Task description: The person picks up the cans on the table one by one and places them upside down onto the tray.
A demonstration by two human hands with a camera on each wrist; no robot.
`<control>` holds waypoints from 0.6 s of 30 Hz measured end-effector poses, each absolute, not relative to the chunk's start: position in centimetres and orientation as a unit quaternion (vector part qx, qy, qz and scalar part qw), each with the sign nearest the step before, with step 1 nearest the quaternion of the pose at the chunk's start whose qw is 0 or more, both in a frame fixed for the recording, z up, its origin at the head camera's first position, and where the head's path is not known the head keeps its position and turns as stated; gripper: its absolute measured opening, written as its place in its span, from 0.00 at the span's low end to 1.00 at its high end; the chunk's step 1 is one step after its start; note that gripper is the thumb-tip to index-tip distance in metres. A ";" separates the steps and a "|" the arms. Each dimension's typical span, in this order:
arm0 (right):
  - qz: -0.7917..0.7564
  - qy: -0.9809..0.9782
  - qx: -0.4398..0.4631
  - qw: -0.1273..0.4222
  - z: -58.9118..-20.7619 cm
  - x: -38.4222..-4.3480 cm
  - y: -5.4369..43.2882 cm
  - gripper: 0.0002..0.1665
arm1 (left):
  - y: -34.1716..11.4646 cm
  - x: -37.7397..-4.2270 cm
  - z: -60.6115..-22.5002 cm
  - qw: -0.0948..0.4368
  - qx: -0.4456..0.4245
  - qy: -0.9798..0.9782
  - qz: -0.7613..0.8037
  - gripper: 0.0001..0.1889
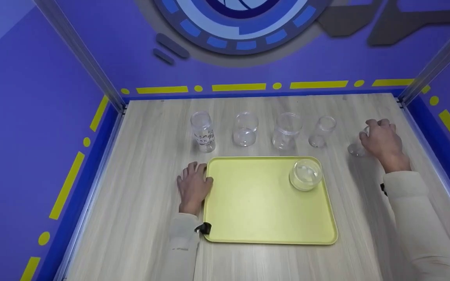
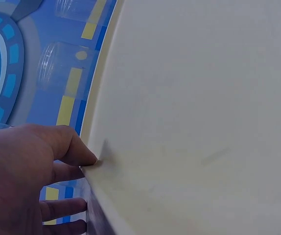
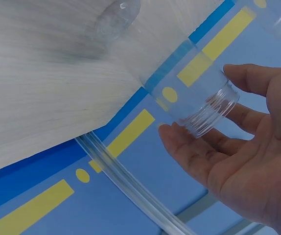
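My right hand [image 1: 383, 139] holds a clear drinking glass [image 1: 356, 150] near its top at the right of the table. In the right wrist view, thumb and fingers curve about the ridged rim of this glass [image 3: 192, 98]. The glass's base is close over the wood. At the left edge of a yellow tray [image 1: 268, 207], my left hand [image 1: 193, 186] grips the upper left corner. The thumb lies over the tray's rim [image 2: 94, 112] while the other fingers reach down outside it. A short, round glass [image 1: 306, 175] stands in the tray's upper right corner.
Behind the tray stand a tall glass with dark print [image 1: 203, 134], a tumbler [image 1: 245, 130], a wide glass [image 1: 286, 132] and a narrow glass [image 1: 322, 132]. Blue panels [image 1: 225, 74] with yellow marks border the wooden table [image 1: 147, 136] at the back and sides.
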State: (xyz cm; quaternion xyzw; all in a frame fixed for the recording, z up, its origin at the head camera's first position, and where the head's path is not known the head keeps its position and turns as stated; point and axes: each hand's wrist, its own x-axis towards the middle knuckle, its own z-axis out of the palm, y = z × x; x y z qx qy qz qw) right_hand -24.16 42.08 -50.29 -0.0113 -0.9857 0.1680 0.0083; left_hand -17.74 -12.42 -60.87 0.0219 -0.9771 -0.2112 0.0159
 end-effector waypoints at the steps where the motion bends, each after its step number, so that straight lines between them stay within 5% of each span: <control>1: 0.167 -0.986 -0.010 0.012 -50.3 -24.1 42.1 0.31 | -12.4 -17.7 -60.9 0.015 0.022 -0.977 -0.212 0.26; 18: 0.184 -0.982 -0.011 0.033 -50.5 -23.9 42.0 0.25 | -12.4 -17.7 -61.0 0.022 0.016 -0.975 -0.219 0.25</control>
